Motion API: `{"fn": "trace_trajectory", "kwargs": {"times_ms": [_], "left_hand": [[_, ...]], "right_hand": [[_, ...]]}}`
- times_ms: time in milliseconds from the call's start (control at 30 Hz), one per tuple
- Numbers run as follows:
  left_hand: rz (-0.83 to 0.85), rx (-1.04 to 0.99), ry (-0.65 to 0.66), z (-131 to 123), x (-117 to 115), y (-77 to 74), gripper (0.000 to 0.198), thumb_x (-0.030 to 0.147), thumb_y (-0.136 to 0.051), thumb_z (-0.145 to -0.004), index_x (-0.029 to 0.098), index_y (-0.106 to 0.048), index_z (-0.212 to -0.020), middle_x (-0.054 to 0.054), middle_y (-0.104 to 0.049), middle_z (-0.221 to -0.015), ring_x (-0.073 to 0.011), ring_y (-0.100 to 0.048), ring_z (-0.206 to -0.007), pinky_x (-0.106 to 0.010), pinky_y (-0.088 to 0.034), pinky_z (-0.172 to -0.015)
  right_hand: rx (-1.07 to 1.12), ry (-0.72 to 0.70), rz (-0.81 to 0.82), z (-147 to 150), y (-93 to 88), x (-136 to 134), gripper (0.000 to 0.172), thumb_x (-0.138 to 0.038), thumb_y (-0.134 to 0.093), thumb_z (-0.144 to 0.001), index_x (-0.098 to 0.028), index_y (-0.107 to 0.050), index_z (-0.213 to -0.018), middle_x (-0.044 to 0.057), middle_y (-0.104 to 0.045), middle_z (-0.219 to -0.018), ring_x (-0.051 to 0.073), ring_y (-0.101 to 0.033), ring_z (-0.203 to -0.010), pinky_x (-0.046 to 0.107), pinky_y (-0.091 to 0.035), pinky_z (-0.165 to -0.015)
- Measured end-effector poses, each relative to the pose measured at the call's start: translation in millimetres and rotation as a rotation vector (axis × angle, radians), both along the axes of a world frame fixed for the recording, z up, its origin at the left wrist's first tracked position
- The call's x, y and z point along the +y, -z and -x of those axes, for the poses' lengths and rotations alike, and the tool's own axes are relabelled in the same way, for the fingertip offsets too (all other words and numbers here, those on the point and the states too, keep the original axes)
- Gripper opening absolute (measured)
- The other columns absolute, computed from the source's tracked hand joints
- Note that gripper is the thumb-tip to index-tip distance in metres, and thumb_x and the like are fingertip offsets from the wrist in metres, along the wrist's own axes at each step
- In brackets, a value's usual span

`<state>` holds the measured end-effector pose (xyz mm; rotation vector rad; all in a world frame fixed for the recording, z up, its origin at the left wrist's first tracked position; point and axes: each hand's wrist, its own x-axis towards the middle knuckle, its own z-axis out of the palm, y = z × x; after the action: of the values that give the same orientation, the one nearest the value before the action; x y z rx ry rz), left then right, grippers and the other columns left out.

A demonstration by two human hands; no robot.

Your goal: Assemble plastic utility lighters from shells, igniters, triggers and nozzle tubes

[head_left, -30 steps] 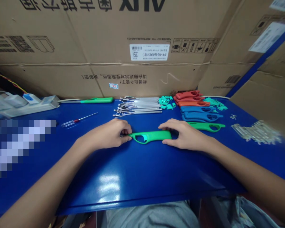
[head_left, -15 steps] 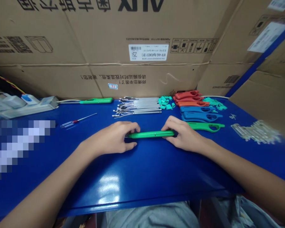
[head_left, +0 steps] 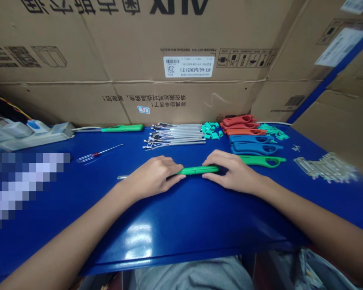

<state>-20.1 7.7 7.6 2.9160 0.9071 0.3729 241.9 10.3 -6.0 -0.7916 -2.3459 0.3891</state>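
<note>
Green lighter (head_left: 198, 170) on blue table (head_left: 181, 217), ends in pinching grip of left hand (head_left: 153, 177) and right hand (head_left: 234, 173).

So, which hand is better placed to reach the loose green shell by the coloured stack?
Probably the right hand: it rests beside the green shell, while the left hand sits at the far end of the held green lighter.

Three green casings (head_left: 198, 170), two blue casings (head_left: 254, 148), one screwdriver (head_left: 98, 153).

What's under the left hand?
The green casing runs under the left hand; a metal rod tip pokes out its other side. Where they join is covered.
</note>
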Motion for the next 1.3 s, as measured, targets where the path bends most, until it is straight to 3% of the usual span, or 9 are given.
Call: {"fn": "trace_trajectory", "kwargs": {"times_ms": [333, 533, 767, 933, 1000, 1133, 1300], "left_hand": [[-0.01, -0.031, 0.008, -2.2, -1.7, 0.2, 0.029, 0.029, -0.045, -0.098, 0.014, -0.069, -0.091, -0.007, -0.068, -0.079, -0.0194, -0.062, -0.075, -0.031, -0.049, -0.071], [-0.067, -0.031, -0.007, -10.6, -5.1, 3.4, 0.039, 0.044, -0.049, -0.097, 0.013, -0.062, -0.116, -0.011, -0.071, -0.098, -0.0233, -0.065, -0.088, -0.035, -0.05, -0.077], [-0.084, 0.073, -0.016, -20.2, -6.2, 6.4, 0.035, 0.036, -0.038, -0.102, 0.014, -0.065, -0.097, -0.007, -0.066, -0.082, -0.0205, -0.062, -0.076, -0.033, -0.046, -0.072], [-0.099, 0.109, -0.004, -18.7, -6.8, 4.8, 0.034, 0.033, -0.038, -0.102, 0.014, -0.065, -0.094, -0.007, -0.066, -0.081, -0.0212, -0.062, -0.078, -0.033, -0.043, -0.071], [-0.098, 0.116, 0.001, -19.4, -7.7, 3.9, 0.034, 0.033, -0.038, -0.102, 0.014, -0.064, -0.094, -0.007, -0.066, -0.08, -0.0213, -0.062, -0.078, -0.033, -0.043, -0.071], [-0.105, 0.104, 0.0, -20.2, -8.6, 1.3, 0.034, 0.034, -0.039, -0.102, 0.014, -0.065, -0.093, -0.006, -0.066, -0.078, -0.0208, -0.063, -0.075, -0.033, -0.044, -0.07], [-0.167, 0.049, -0.026, -14.6, -7.1, -2.3, 0.035, 0.042, -0.041, -0.101, 0.016, -0.065, -0.102, -0.006, -0.069, -0.08, -0.0205, -0.065, -0.074, -0.032, -0.045, -0.069]], "right_hand": [[0.018, 0.013, -0.062, 2.2, 0.9, -3.3, 0.006, -0.022, -0.067, -0.088, -0.018, -0.063, -0.09, 0.005, -0.063, -0.084, 0.017, -0.06, -0.075, 0.029, -0.05, -0.067], [0.005, 0.007, -0.123, 4.8, 1.6, -5.3, 0.006, -0.023, -0.065, -0.089, -0.018, -0.063, -0.087, 0.005, -0.063, -0.08, 0.017, -0.058, -0.072, 0.03, -0.048, -0.065], [-0.018, -0.012, -0.08, 9.5, 3.8, -8.5, 0.005, -0.022, -0.064, -0.089, -0.017, -0.062, -0.089, 0.006, -0.064, -0.083, 0.018, -0.059, -0.076, 0.031, -0.049, -0.068], [-0.079, -0.011, -0.012, 8.9, 4.3, -7.1, 0.018, -0.025, -0.069, -0.085, -0.018, -0.06, -0.1, 0.008, -0.065, -0.094, 0.021, -0.06, -0.087, 0.033, -0.051, -0.077], [-0.084, -0.036, -0.011, 8.7, 5.0, -6.4, 0.016, -0.025, -0.07, -0.085, -0.018, -0.061, -0.097, 0.007, -0.066, -0.091, 0.021, -0.061, -0.085, 0.033, -0.051, -0.076], [-0.024, -0.074, -0.065, 9.3, 5.5, -5.7, 0.005, -0.021, -0.066, -0.088, -0.017, -0.064, -0.089, 0.006, -0.068, -0.083, 0.018, -0.06, -0.077, 0.031, -0.05, -0.07], [0.063, -0.066, -0.194, 8.0, 4.0, -2.9, 0.006, -0.019, -0.067, -0.087, -0.014, -0.065, -0.09, 0.008, -0.068, -0.08, 0.019, -0.06, -0.073, 0.032, -0.05, -0.066]]}}
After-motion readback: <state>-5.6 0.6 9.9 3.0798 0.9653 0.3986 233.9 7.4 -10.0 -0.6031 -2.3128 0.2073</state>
